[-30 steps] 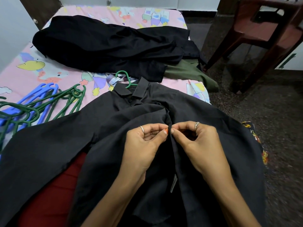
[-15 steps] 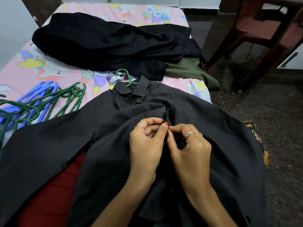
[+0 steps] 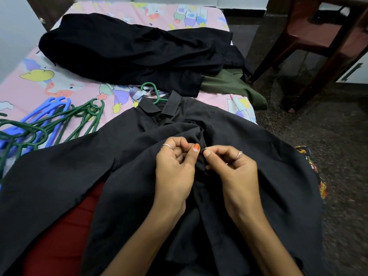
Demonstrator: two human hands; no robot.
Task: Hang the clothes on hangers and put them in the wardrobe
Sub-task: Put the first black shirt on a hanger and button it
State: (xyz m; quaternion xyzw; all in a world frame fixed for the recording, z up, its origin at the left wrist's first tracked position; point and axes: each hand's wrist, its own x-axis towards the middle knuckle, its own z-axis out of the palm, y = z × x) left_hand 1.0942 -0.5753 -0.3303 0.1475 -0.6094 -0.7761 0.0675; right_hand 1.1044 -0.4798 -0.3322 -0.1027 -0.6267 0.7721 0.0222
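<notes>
Grip: left hand [image 3: 175,168] and right hand [image 3: 232,170] meet at the front placket of a dark charcoal, collared, woven button-up shirt [image 3: 249,140]. Both are curled and pinching cloth between thumb and forefinger, thumbs almost touching; it looks like a button is being worked, though the button itself is too small and dark to make out.

Item held: the shirt lies front-up, spread across the near end of the bed and the person's lap, collar pointing away. The hook of a green plastic hanger [image 3: 152,90] shows above the collar, so the hanger appears to be already inside the shoulders.

Handling, by judgement: light, limp, thin fabric; creases and bunches readily, as at the gathered fold just above the fingers. Not fragile, not slippery. Offers no stiffness of its own, so it should be carried by the hanger hook, not by the cloth, or it may slide off the hanger arms. For buttoning, the placket edges are the proper hold.

Adjacent stock: a loose bundle of green and blue plastic hangers [image 3: 49,120] on the left of the bed; a heap of black garments [image 3: 129,50] further up; an olive-green garment [image 3: 233,86] beside the heap at the right edge, partly under it.

Support: a bed with pink cartoon-print sheet [image 3: 65,84].

Surroundings: a dark reddish-brown chair [image 3: 318,36] on the speckled floor to the right. Wardrobe not identifiable in view.
</notes>
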